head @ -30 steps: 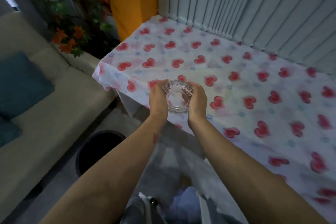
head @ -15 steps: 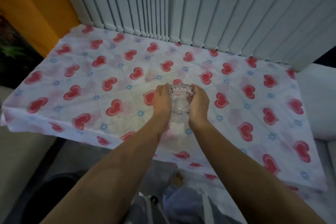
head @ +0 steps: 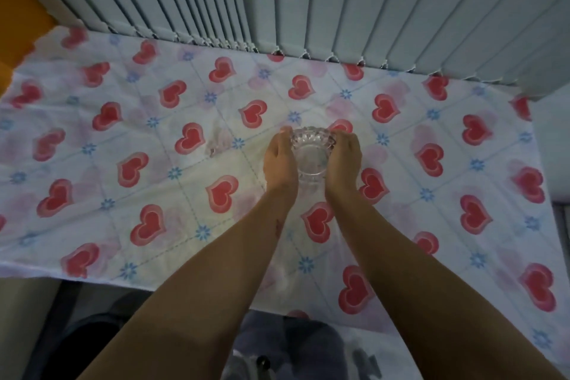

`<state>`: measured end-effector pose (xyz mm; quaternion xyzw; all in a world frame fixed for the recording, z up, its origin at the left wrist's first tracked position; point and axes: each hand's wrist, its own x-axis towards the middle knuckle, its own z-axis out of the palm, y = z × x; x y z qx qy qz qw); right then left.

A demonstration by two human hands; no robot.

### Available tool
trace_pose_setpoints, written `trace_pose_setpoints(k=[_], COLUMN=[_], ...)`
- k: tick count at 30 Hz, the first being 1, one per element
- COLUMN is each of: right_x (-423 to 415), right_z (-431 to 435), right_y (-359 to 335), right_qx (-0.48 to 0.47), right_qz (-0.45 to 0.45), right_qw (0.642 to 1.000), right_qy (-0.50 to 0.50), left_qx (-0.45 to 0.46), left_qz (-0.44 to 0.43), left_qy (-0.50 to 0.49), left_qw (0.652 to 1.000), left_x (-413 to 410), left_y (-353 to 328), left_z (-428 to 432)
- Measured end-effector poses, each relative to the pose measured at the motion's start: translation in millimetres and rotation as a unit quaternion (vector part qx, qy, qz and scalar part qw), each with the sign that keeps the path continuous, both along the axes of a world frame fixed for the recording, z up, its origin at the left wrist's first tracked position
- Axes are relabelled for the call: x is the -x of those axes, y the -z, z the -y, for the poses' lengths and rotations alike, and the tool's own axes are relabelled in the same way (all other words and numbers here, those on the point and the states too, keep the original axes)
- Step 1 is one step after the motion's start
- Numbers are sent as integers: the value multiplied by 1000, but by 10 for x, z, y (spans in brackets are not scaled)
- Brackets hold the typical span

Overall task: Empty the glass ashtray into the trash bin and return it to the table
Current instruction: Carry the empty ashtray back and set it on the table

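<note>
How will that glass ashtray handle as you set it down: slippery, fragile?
The glass ashtray looks thick and rigid, so probably heavy for its size. Smooth glass may slip; left hand and right hand both cup it. Likely chips if dropped.

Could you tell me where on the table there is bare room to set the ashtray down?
Nearly everywhere. The heart-print tablecloth lies bare to the left of the left hand, to the right of the right hand, and behind, up to the vertical blinds. Only the spot under the glass ashtray, cupped between both hands, is taken.
</note>
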<state>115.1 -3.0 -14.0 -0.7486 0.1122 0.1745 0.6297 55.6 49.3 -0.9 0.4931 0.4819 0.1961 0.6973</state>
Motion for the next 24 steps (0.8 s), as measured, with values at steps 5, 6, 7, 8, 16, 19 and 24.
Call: trace_pose_setpoints(k=[5, 6, 7, 8, 16, 19, 24], right_x=[-309, -359, -398, -424, -491, -494, -362], right_z=[-239, -277, -307, -322, -463, -431, -131], right_y=[207, 274, 324, 374, 458, 447, 445], right_qx=[33, 49, 70, 97, 189, 158, 98], right_qz=[33, 34, 34, 36, 9, 19, 109], right_qw=[999, 998, 996, 993, 982, 987, 988], right_qy=[-5, -19, -41, -63, -15, -5, -47], left_qx=[-23, -27, -32, -47, -165, -173, -303], left_qz=[-31, -39, -44, -45, -135, -145, -143], left_qy=[-2, -2, -2, -1, 65, 87, 146], left_qw=[999, 999, 999, 998, 975, 970, 931], left_x=[-333, -381, -422, -450, -589, -586, -359], left_y=[108, 141, 170, 205, 478, 526, 560], left_z=[-209, -238, -271, -301, -493, -534, -533])
